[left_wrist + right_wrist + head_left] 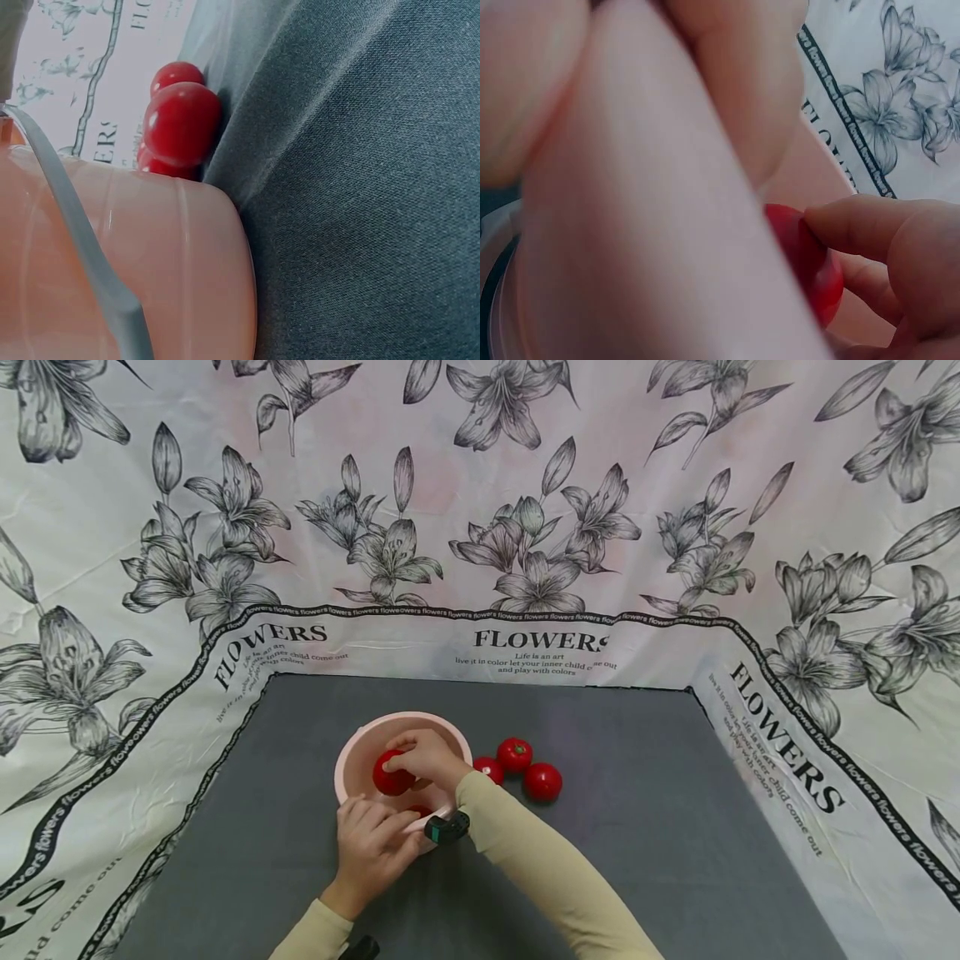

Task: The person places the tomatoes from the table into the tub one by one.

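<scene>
A pink bucket (360, 752) stands left of the middle of the table, its mouth facing up. On its near rim, my left hand (372, 843) grips with fingers curled over the edge. My right hand (427, 753) reaches over the mouth and pinches a red tomato (392, 774) between thumb and fingers. The right wrist view shows this tomato (810, 262) too, partly hidden by a blurred pale band. Lower in the bucket, a bit of another red tomato (420, 811) shows past the left fingers. The bucket's grey strap-like handle (82, 232) crosses its side in the left wrist view.
Just right of the bucket, three tomatoes sit close together: one at the back (515, 755), one to the right (542, 782), and one partly covered by my right arm (489, 768). A dark grey cloth (637, 827) covers the table, with flower-printed fabric (525, 643) rising behind.
</scene>
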### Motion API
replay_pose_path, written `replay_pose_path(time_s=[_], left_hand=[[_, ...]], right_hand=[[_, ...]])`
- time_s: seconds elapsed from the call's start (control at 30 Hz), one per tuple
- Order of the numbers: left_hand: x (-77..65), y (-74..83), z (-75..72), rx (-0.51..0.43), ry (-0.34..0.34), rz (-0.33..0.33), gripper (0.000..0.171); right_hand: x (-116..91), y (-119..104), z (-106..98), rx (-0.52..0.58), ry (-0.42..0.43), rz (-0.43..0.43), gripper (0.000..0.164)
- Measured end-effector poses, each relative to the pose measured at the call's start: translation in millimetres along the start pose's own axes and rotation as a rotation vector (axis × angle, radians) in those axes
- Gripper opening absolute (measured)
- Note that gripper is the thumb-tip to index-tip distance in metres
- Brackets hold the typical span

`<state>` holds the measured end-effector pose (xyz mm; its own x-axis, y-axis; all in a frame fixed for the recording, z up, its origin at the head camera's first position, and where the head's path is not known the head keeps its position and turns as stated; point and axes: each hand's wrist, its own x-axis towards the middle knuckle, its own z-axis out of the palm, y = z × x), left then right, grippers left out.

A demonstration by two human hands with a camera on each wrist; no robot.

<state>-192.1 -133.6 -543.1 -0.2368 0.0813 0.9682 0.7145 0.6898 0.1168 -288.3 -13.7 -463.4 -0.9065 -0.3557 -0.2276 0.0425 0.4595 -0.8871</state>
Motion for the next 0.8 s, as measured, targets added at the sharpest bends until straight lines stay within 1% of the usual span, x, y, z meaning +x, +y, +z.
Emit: replay_pose_path(time_s=[0.27,0.5,0.57,0.8], left_hand=[[0.0,0.8,0.3,0.009,-0.003,-0.004,0.037],[-0.6,1.5,-0.3,0.013,-0.01,-0.018,0.037],[-0.4,1.5,-0.2,0.014,-0.009,-0.018,0.037],[-0.7,1.3,0.8,0.006,0.004,-0.009,0.036]], right_hand=[[-1.4,1.3,1.9,-0.023,-0.003,-0.006,0.035],[-3.5,-1.0,3.1,0.03,0.047,0.023,0.029],[-2.9,-0.8,3.5,0.029,0.06,0.028,0.028],[-3.5,-1.1,3.4,0.035,0.059,0.015,0.029]])
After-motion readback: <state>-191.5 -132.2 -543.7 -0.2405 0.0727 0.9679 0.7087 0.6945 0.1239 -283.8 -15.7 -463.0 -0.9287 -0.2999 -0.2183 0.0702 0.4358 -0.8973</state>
